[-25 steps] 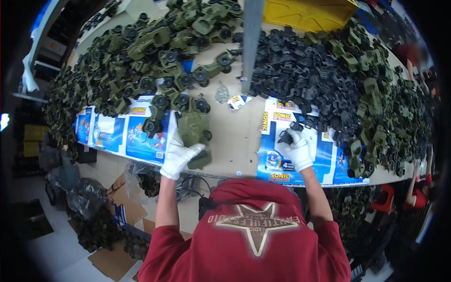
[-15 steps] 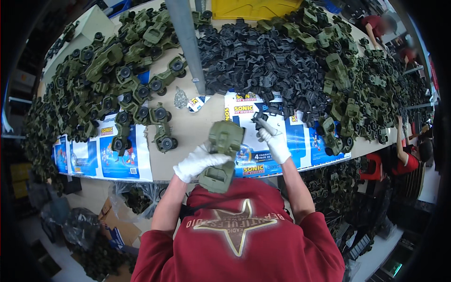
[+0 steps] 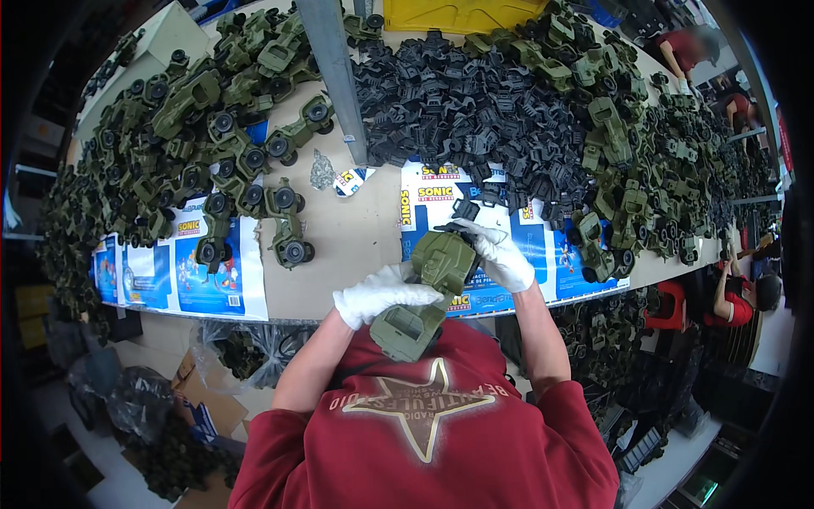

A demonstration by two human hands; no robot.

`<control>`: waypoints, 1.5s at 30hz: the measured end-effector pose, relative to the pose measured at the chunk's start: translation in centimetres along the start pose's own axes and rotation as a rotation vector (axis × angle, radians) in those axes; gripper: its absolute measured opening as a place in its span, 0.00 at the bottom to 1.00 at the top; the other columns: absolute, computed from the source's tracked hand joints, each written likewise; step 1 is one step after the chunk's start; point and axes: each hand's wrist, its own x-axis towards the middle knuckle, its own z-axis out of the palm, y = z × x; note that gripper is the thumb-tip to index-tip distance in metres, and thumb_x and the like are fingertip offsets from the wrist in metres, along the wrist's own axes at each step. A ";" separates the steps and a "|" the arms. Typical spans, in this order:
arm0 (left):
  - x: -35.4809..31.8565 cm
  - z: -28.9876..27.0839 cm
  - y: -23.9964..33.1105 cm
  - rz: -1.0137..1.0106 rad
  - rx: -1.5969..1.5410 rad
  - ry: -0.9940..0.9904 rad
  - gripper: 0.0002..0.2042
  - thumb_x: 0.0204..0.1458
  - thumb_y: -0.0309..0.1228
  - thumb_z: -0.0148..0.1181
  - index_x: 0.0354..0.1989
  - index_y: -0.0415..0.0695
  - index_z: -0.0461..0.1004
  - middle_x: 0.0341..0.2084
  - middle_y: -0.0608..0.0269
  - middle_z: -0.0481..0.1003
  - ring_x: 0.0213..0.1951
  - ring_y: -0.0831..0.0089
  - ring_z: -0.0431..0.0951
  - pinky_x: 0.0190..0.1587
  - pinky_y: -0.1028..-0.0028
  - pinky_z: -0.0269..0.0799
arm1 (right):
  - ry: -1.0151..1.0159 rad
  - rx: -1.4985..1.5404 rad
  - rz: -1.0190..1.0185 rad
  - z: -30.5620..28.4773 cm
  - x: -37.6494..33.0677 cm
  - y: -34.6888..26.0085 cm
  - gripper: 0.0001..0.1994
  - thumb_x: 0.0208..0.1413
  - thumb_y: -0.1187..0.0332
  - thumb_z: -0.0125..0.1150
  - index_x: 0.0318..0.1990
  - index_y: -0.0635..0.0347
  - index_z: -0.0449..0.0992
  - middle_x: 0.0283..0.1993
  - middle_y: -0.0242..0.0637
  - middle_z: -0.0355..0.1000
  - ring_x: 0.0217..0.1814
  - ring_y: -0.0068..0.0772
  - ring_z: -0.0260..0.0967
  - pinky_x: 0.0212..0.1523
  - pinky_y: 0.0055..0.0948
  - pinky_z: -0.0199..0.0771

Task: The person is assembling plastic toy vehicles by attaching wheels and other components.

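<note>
In front of my chest, my white-gloved left hand (image 3: 388,294) is closed around the middle of an olive-green toy truck body (image 3: 444,260). No wheels show on it; it tilts with its far end to the right. My gloved right hand (image 3: 502,256) is closed at that far end, its fingers pinching a small black plastic part (image 3: 456,226) against the truck. The fingers hide much of this part, and I cannot tell whether it is seated. Another black part (image 3: 466,209) lies on the printed sheet just beyond.
A heap of black plastic parts (image 3: 475,110) covers the table's middle. Wheeled green toy trucks (image 3: 195,93) pile up at left, more trucks (image 3: 623,204) at right. A grey metal post (image 3: 333,68) rises near the middle; a yellow bin (image 3: 462,15) stands behind. Other people sit at right.
My right hand has brought the black part back toward me and onto the truck's far end. My left hand has shifted the truck slightly right, tilting it further.
</note>
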 end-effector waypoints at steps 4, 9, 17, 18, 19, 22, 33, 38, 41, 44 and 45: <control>-0.2 -0.2 -0.1 0.018 0.071 0.004 0.32 0.49 0.45 0.69 0.57 0.36 0.69 0.40 0.61 0.79 0.40 0.76 0.77 0.45 0.75 0.73 | -0.020 -0.036 -0.008 -0.2 0.2 -0.1 0.34 0.57 0.51 0.62 0.63 0.69 0.65 0.64 0.44 0.66 0.67 0.35 0.61 0.68 0.34 0.57; -1.2 0.4 0.2 -0.047 -0.446 -0.102 0.27 0.54 0.38 0.65 0.59 0.38 0.68 0.46 0.60 0.77 0.46 0.76 0.77 0.51 0.74 0.73 | -0.085 -0.147 -0.046 -0.9 0.3 -0.8 0.35 0.56 0.50 0.63 0.62 0.69 0.67 0.62 0.44 0.69 0.65 0.35 0.64 0.66 0.35 0.59; -1.1 0.2 0.5 -0.037 -0.449 -0.083 0.31 0.49 0.35 0.68 0.60 0.36 0.65 0.49 0.57 0.74 0.49 0.70 0.76 0.54 0.70 0.72 | -0.019 -0.098 -0.002 0.3 0.8 -0.9 0.35 0.56 0.50 0.63 0.62 0.70 0.67 0.62 0.43 0.68 0.65 0.35 0.63 0.66 0.33 0.59; -1.0 0.2 0.5 -0.029 -0.432 -0.092 0.31 0.48 0.35 0.68 0.61 0.36 0.65 0.49 0.57 0.74 0.49 0.69 0.76 0.54 0.70 0.72 | -0.003 -0.096 -0.009 0.4 0.8 -0.9 0.35 0.56 0.50 0.63 0.61 0.71 0.67 0.62 0.43 0.68 0.65 0.34 0.63 0.66 0.33 0.59; -1.0 0.2 0.6 -0.028 -0.434 -0.090 0.31 0.48 0.35 0.68 0.61 0.36 0.65 0.49 0.57 0.74 0.49 0.69 0.76 0.54 0.70 0.72 | -0.005 -0.096 -0.007 0.4 0.8 -0.9 0.35 0.56 0.50 0.63 0.61 0.71 0.67 0.62 0.43 0.68 0.65 0.34 0.63 0.66 0.33 0.59; -1.3 0.4 0.9 -0.075 -0.452 -0.095 0.31 0.49 0.34 0.67 0.61 0.36 0.65 0.50 0.56 0.74 0.50 0.69 0.76 0.54 0.69 0.72 | -0.020 -0.125 0.017 -0.1 0.6 -1.0 0.35 0.56 0.50 0.63 0.62 0.71 0.67 0.62 0.43 0.69 0.65 0.33 0.63 0.66 0.33 0.59; -0.8 1.8 2.4 -0.033 -0.186 0.044 0.38 0.47 0.41 0.70 0.64 0.34 0.61 0.53 0.53 0.72 0.53 0.69 0.74 0.55 0.71 0.71 | 0.331 -0.500 -0.171 4.4 2.2 -2.0 0.31 0.66 0.43 0.41 0.43 0.65 0.78 0.46 0.40 0.76 0.48 0.29 0.71 0.54 0.32 0.69; 0.2 0.9 -1.0 0.408 -0.069 0.321 0.48 0.41 0.46 0.74 0.69 0.40 0.54 0.62 0.51 0.63 0.61 0.66 0.65 0.62 0.70 0.62 | 0.399 -0.313 -0.146 7.5 1.7 -0.3 0.26 0.69 0.51 0.40 0.43 0.67 0.77 0.48 0.41 0.75 0.50 0.29 0.71 0.54 0.32 0.69; 0.8 1.3 -0.1 0.545 -0.247 0.196 0.44 0.44 0.49 0.71 0.67 0.42 0.57 0.60 0.58 0.66 0.60 0.68 0.66 0.63 0.66 0.61 | 0.419 -0.495 -0.219 8.9 1.8 -0.6 0.23 0.69 0.54 0.41 0.45 0.67 0.77 0.52 0.43 0.73 0.53 0.31 0.69 0.58 0.32 0.67; 1.0 1.3 -0.8 0.588 -0.277 0.333 0.39 0.43 0.36 0.75 0.64 0.41 0.61 0.58 0.59 0.66 0.59 0.70 0.66 0.62 0.68 0.62 | 0.321 -0.585 -0.379 8.5 2.1 -0.2 0.18 0.69 0.64 0.41 0.45 0.66 0.77 0.51 0.40 0.73 0.52 0.35 0.70 0.55 0.32 0.68; 1.1 1.1 -0.9 0.591 -0.277 0.334 0.39 0.43 0.36 0.75 0.64 0.41 0.61 0.58 0.59 0.66 0.59 0.70 0.66 0.62 0.68 0.62 | 0.319 -0.738 -0.367 8.8 1.9 -0.5 0.16 0.63 0.62 0.51 0.49 0.66 0.74 0.49 0.44 0.72 0.56 0.43 0.69 0.58 0.36 0.67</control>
